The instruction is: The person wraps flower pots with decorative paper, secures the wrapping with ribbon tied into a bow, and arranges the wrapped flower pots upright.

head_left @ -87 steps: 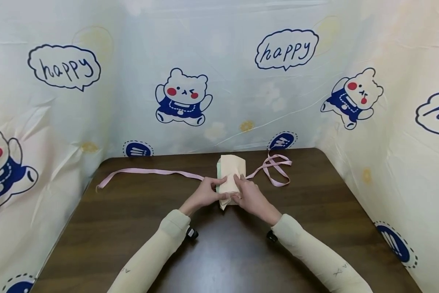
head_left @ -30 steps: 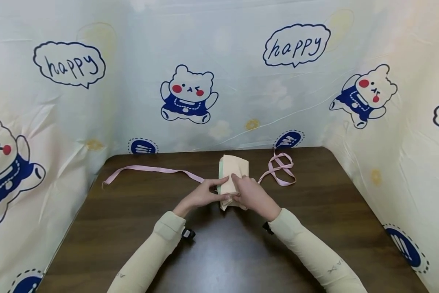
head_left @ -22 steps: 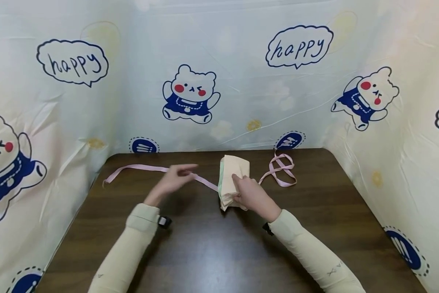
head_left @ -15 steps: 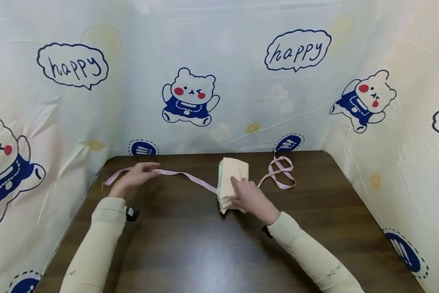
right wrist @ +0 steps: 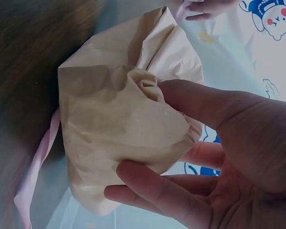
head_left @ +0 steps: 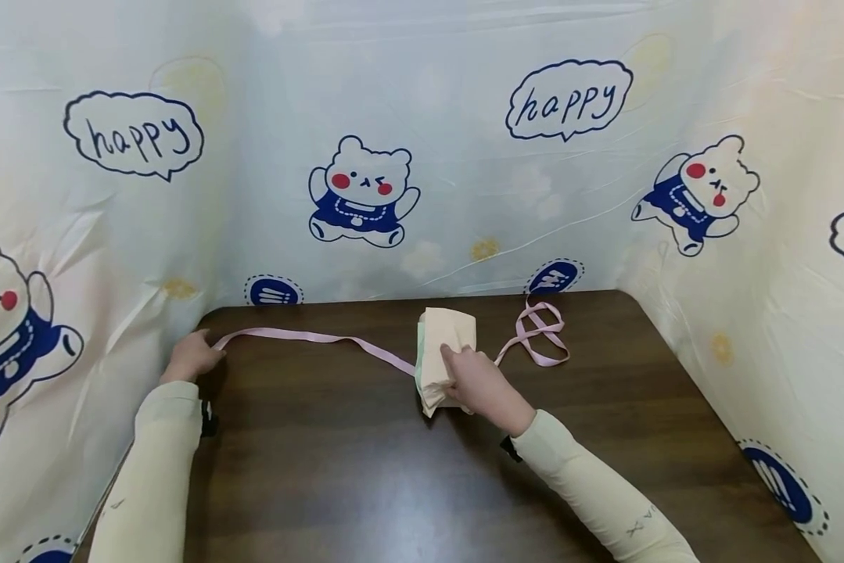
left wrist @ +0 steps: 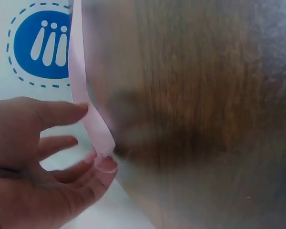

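A beige paper-wrapped package [head_left: 450,344] stands near the back middle of the table, a pale green strip showing along its left side. My right hand [head_left: 485,387] holds it, thumb pressed at the crumpled folds and fingers along the near side; in the right wrist view the paper [right wrist: 119,119] is gathered under the thumb. A pink ribbon [head_left: 302,336] runs from the package to the left. At the ribbon's left end is my left hand [head_left: 192,356]. In the left wrist view, spread digits touch the ribbon [left wrist: 78,62], one of them at its frayed tip.
On the right, the other length of ribbon [head_left: 534,332] lies in loops. The dark wooden table [head_left: 393,485] is bordered at back and sides by a curtain [head_left: 450,156] printed with bears. My left hand is at the table's left edge.
My left hand has let go of the package and moved left along the ribbon to its end. The right hand has stayed on the package, its grip shifted slightly since the earliest frame.
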The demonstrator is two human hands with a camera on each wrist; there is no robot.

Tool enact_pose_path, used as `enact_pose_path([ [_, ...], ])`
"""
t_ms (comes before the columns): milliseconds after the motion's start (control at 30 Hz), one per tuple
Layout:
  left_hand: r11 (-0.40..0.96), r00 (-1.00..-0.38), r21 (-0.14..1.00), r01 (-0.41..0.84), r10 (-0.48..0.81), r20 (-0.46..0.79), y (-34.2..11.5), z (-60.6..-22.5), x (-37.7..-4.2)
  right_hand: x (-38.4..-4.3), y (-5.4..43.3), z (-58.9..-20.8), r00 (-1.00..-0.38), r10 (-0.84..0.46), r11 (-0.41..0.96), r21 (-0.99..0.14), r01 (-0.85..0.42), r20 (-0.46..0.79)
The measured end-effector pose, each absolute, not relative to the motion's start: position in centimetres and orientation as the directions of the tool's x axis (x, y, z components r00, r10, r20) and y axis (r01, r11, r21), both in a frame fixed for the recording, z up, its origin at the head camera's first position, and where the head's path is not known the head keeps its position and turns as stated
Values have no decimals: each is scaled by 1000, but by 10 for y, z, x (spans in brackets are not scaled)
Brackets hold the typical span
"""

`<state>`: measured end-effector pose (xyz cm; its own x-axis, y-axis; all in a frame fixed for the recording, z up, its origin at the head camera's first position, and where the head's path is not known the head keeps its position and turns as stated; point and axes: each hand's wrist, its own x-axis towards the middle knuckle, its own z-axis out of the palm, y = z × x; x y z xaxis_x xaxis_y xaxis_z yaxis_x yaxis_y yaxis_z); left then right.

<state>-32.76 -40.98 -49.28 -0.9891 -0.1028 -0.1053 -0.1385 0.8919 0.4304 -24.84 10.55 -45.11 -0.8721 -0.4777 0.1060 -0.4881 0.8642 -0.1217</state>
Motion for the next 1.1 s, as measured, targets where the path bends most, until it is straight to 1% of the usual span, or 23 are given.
enact_pose_path([
  [133, 896, -992, 426, -123, -122, -30, -401, -493, -331, -249, 104, -451, -871, -476, 864, -118, -489, 121],
  [267, 863, -986, 477, -166, -154, -65, -391, -495, -336, -250, 105, -451, -871, -475, 864, -122, -489, 129],
  [367, 826, -985, 538, -168, -122, -120, -381, -496, -339, -249, 105, -451, -872, -472, 863, -135, -487, 128],
  [400, 817, -987, 556, -152, -99, -126, -377, -495, -340, -249, 105, -451, -873, -471, 863, -137, -486, 125],
  [500, 801, -992, 593, -86, -15, -124, -361, -489, -341, -248, 105, -452, -874, -470, 864, -141, -484, 122],
  [633, 770, -991, 638, 11, 92, -94, -330, -470, -340, -248, 104, -455, -874, -469, 866, -128, -483, 126],
  [700, 751, -988, 657, 74, 146, -56, -311, -457, -340, -249, 103, -455, -875, -468, 868, -118, -482, 128],
  [800, 721, -975, 665, 194, 217, 48, -278, -440, -337, -249, 102, -455, -878, -462, 873, -113, -475, 124],
  [933, 663, -937, 670, 334, 308, 163, -232, -421, -332, -249, 101, -456, -884, -451, 877, -122, -464, 122],
  [1100, 530, -866, 712, 461, 442, 232, -174, -402, -328, -249, 102, -456, -893, -437, 883, -139, -449, 111],
])
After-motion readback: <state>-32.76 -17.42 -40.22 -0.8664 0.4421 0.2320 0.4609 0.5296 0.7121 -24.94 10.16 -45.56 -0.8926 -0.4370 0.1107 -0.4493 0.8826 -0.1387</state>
